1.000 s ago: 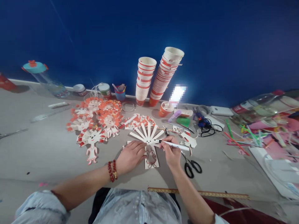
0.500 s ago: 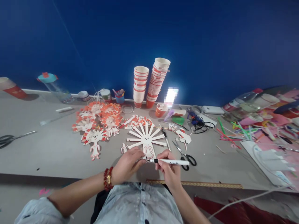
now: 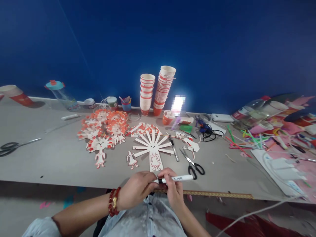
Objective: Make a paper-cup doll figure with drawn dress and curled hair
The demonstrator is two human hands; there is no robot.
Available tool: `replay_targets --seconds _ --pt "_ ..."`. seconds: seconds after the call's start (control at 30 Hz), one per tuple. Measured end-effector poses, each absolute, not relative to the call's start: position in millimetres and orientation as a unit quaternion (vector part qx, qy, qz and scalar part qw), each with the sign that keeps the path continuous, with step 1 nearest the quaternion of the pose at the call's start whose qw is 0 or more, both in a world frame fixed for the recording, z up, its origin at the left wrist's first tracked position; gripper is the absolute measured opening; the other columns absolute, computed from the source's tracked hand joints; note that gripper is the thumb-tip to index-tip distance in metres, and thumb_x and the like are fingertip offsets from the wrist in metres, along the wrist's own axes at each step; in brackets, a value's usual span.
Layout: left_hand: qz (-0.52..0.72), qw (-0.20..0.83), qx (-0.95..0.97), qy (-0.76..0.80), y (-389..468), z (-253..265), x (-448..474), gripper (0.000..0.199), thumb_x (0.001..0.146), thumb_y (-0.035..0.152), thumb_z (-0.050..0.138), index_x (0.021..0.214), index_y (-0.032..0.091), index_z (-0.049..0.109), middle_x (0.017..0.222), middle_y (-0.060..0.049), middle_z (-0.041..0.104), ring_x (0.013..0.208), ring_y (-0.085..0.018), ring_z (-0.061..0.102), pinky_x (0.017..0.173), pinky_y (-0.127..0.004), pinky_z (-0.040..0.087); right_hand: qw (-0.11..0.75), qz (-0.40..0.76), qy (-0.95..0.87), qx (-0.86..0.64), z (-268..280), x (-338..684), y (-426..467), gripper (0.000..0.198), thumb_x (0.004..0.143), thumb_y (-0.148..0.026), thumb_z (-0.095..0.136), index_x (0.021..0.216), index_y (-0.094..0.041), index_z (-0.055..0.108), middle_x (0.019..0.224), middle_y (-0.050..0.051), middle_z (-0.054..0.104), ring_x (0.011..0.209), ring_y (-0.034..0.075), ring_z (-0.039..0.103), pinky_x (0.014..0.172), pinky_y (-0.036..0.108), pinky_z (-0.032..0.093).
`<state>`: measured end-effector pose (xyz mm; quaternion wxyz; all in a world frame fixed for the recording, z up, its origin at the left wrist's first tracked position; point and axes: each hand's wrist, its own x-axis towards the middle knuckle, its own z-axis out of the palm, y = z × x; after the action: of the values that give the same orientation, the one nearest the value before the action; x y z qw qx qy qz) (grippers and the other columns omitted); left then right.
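At the table's front edge, my right hand is closed around the white barrel of an acrylic marker, which lies nearly level. My left hand pinches the marker's other end, past its black band; the fingers partly hide that end. Just beyond both hands lies a white paper-cup cut-out figure, its strips fanned out around a small drawn face and a dress outlined in red. A small cut-out dress figure rests to its left. A pen and black-handled scissors lie to its right.
Finished-looking orange and white cut-outs are heaped on the left, near another pair of scissors. Two tall stacks of paper cups stand by the blue wall. Coloured sticks and scraps clutter the right. A wooden ruler lies along the front edge.
Both hands have drawn back towards my body with the marker, off the cut-out figure. The drawn dress and the small dress figure now show more fully.
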<state>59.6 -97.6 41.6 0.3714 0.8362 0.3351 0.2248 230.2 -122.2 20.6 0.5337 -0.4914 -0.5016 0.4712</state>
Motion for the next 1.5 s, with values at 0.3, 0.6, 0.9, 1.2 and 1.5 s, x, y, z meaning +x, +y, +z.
replay_targets --seconds 0.3,0.6,0.9,1.2,1.5 --pt "0.21 0.433 0.796 0.368 -105 39 65 0.032 0.101 0.038 0.034 0.086 0.019 0.055 0.081 -0.003 0.064 0.073 -0.016 0.06 0.067 -0.023 0.041 0.564 0.419 -0.503 -0.504 10 225 -124 0.041 0.094 -0.046 0.044 0.097 -0.018 0.074 0.071 0.004 0.064 0.064 0.017 0.057 0.06 0.026 0.047" --pt "0.252 0.434 0.781 0.373 -109 39 71 0.035 0.101 0.039 0.035 0.082 0.018 0.057 0.077 -0.004 0.065 0.069 -0.015 0.059 0.064 -0.022 0.039 0.568 0.415 -0.493 -0.511 14 218 -124 0.043 0.093 -0.041 0.041 0.078 -0.018 0.074 0.075 0.007 0.07 0.068 0.019 0.062 0.062 0.026 0.049" --pt "0.212 0.27 0.869 0.355 -91 43 58 0.03 0.101 0.035 0.036 0.087 0.019 0.057 0.08 -0.004 0.065 0.073 -0.018 0.06 0.064 -0.025 0.039 0.504 0.522 -0.496 -0.477 24 222 -106 0.043 0.091 -0.053 0.048 0.089 -0.018 0.072 0.062 0.0 0.055 0.048 0.011 0.044 0.045 0.023 0.038" --pt "0.171 -0.048 0.817 0.549 22 51 21 0.033 0.1 0.033 0.039 0.086 0.018 0.065 0.089 -0.009 0.066 0.089 -0.024 0.059 0.082 -0.037 0.041 0.469 0.521 -0.5 -0.508 21 238 -94 0.059 0.088 -0.062 0.052 0.118 -0.012 0.057 0.048 -0.004 0.053 0.041 0.01 0.036 0.042 0.021 0.027" --pt "0.158 -0.064 0.82 0.547 50 35 20 0.03 0.098 0.031 0.042 0.087 0.016 0.067 0.09 -0.012 0.068 0.091 -0.027 0.061 0.084 -0.04 0.04 0.474 0.399 -0.54 -0.569 14 272 -92 0.043 0.09 -0.055 0.053 0.094 -0.014 0.066 0.051 -0.002 0.052 0.045 0.012 0.045 0.044 0.022 0.033"
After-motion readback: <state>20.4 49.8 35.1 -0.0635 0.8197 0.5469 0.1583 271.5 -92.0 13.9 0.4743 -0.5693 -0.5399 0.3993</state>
